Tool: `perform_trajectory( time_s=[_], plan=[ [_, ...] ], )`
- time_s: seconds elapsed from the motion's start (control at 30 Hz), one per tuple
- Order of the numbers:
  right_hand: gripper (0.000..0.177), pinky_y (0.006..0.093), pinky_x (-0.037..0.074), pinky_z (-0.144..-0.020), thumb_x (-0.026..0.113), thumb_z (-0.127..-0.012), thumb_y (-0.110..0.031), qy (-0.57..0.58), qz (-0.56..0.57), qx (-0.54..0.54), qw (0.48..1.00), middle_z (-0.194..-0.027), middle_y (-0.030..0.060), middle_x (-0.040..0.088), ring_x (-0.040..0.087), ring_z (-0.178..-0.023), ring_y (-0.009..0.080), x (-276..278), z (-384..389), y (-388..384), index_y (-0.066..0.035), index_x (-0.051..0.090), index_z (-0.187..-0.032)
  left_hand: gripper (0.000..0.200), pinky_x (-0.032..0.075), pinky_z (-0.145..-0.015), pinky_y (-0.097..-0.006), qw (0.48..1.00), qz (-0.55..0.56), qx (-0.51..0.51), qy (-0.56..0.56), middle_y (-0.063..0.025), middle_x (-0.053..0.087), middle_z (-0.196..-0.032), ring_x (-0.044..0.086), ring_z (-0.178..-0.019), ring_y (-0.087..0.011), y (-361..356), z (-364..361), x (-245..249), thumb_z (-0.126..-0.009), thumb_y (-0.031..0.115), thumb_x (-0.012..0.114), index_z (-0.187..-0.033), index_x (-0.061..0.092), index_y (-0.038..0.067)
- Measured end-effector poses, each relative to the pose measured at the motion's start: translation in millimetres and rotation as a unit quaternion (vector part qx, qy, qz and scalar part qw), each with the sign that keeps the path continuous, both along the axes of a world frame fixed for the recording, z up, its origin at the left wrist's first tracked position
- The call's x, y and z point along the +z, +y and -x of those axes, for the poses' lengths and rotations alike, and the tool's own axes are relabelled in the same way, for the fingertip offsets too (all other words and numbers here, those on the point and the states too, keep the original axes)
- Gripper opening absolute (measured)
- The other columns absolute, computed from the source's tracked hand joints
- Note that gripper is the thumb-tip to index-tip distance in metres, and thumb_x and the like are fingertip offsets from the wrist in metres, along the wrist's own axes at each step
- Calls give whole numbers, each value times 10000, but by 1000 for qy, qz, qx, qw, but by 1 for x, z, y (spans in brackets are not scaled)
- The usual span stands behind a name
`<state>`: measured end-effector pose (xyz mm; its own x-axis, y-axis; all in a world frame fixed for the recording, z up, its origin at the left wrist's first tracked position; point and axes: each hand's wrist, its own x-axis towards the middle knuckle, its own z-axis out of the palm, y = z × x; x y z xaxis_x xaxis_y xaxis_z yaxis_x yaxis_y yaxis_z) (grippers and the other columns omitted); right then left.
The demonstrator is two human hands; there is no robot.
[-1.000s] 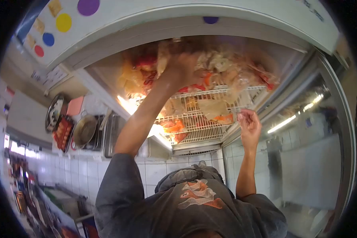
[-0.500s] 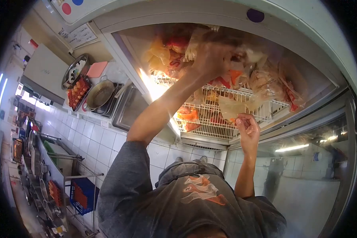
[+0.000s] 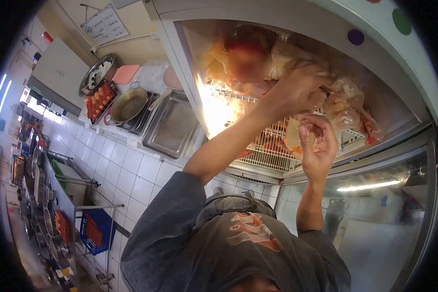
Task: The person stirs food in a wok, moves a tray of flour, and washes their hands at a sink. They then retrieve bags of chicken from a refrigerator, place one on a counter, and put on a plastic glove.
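Note:
My left hand [image 3: 304, 90] reaches into the fridge over bags of food, its fingers smeared by motion. Just beyond it lies a clear plastic bag of pale food [image 3: 348, 102]. A red-topped bag [image 3: 248, 61] sits deeper inside, blurred. My right hand [image 3: 319, 143] is raised in front of the wire shelves, palm up, fingers and thumb curled round. Something glistens in its palm, but I cannot tell what it is. Close beside its thumb, a pale yellowish packet [image 3: 293, 134] shows on the lower shelf.
The glass fridge door [image 3: 374, 214] stands open on the right. On the left counter are a metal tray [image 3: 170, 126], a pan [image 3: 129, 104], a carton of eggs [image 3: 101, 102] and a pink board [image 3: 125, 74]. A blue crate [image 3: 96, 233] sits on a rack at lower left.
My left hand has moved right across the bags, towards my right hand. My right hand has risen slightly and curled more. The view has shifted, showing more of the metal tray.

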<state>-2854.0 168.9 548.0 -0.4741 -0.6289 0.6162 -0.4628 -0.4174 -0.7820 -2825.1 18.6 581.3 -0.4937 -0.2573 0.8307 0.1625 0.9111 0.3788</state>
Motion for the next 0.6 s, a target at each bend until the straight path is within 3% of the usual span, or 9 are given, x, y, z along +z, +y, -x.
perform_trajectory(
  time_s=[0.03, 0.1, 0.17, 0.2, 0.27, 0.33, 0.4, 0.53, 0.6],
  plan=[
    [161, 251, 468, -768, 648, -885, -37, -13, 10, -10, 1000, -912, 62, 632, 577, -836, 108, 8, -3, -4, 27, 642, -1032, 139, 505, -797, -380, 995, -73, -44, 51, -99, 670, -943, 634, -847, -284, 8, -23, 1, -817, 62, 659, -945, 709, 77],
    [172, 266, 484, -792, 641, -892, -47, -26, 15, -8, 1000, -919, 78, 640, 609, -866, 137, 31, -14, -20, 33, 643, -1044, 84, 485, -784, -327, 980, -135, 1, 144, -113, 643, -953, 616, -807, -238, 19, -66, -13, -857, 35, 635, -935, 666, 32],
    [208, 278, 495, -825, 627, -903, -76, 0, -24, 18, 1000, -945, 111, 654, 650, -912, 179, 47, -29, -67, 43, 636, -1074, 51, 459, -767, -286, 939, -243, 63, 234, -122, 621, -919, 592, -806, -178, 27, -101, -66, -877, 20, 618, -920, 611, -7],
    [240, 281, 497, -842, 623, -906, -97, 27, -59, 36, 997, -964, 129, 662, 666, -934, 200, 50, -34, -96, 50, 630, -1096, 60, 463, -701, -278, 946, -246, 65, 203, -113, 615, -878, 589, -763, -179, 32, -120, -86, -855, -10, 626, -911, 606, -8],
    [377, 283, 516, -818, 668, -904, -186, 130, -145, 38, 980, -1085, 96, 666, 640, -972, 143, 38, -41, -160, 46, 601, -1194, 85, 462, -626, -268, 957, -238, 62, 157, -103, 607, -832, 578, -706, -170, 38, -144, -109, -831, -42, 637, -896, 597, -7],
    [414, 314, 520, -807, 651, -906, -270, 44, -182, 71, 980, -1056, 133, 685, 658, -936, 205, 37, -52, -206, 24, 621, -1196, 89, 456, -609, -264, 965, -224, 53, 123, -102, 602, -822, 563, -677, -150, 43, -161, -121, -826, -46, 642, -884, 590, -1],
    [398, 340, 519, -792, 638, -897, -293, 25, -225, 38, 973, -1017, 146, 696, 664, -902, 231, 19, -52, -244, 20, 650, -1141, 95, 456, -607, -263, 960, -244, 68, 123, -94, 597, -809, 560, -666, -145, 44, -179, -129, -824, -49, 643, -888, 592, 1],
    [363, 358, 513, -768, 632, -862, -295, 72, -304, -16, 950, -951, 141, 711, 665, -852, 245, 27, -60, -252, 22, 687, -1028, 100, 459, -606, -255, 944, -285, 106, 125, -77, 588, -800, 576, -668, -133, 32, -206, -148, -824, -55, 639, -896, 596, -2],
    [333, 375, 519, -770, 627, -856, -297, 190, -343, -68, 917, -974, 149, 710, 680, -839, 262, 36, -64, -255, -24, 706, -1029, 91, 463, -606, -250, 935, -312, 110, 128, -79, 594, -809, 590, -681, -124, 26, -213, -152, -828, -54, 636, -894, 597, -5]
  ],
)
